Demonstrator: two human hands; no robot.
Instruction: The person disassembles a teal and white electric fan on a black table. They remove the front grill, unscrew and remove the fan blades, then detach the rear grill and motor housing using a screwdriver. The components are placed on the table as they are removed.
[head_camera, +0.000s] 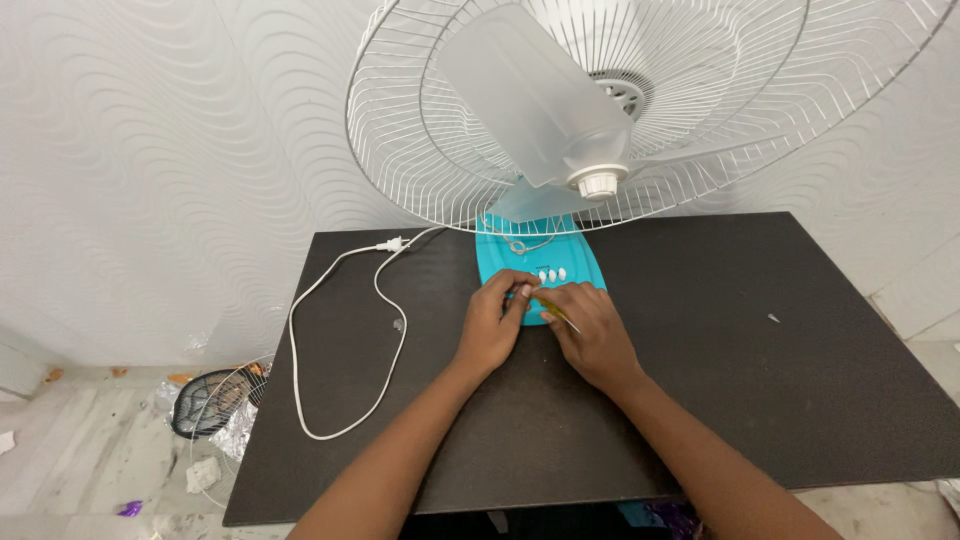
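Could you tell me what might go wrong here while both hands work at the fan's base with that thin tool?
1. The tool in the right hand is thin and points at the left hand's fingers; a slip could jab them.
2. The fan leans over the small teal base; pushing there might tip it.
3. The cord loops near the left edge of the table, where a snag could tug the fan.

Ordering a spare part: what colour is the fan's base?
Turquoise blue fan base, with white buttons; the head view shows it.

Head camera looks steeply down, close over the black table (800, 380).
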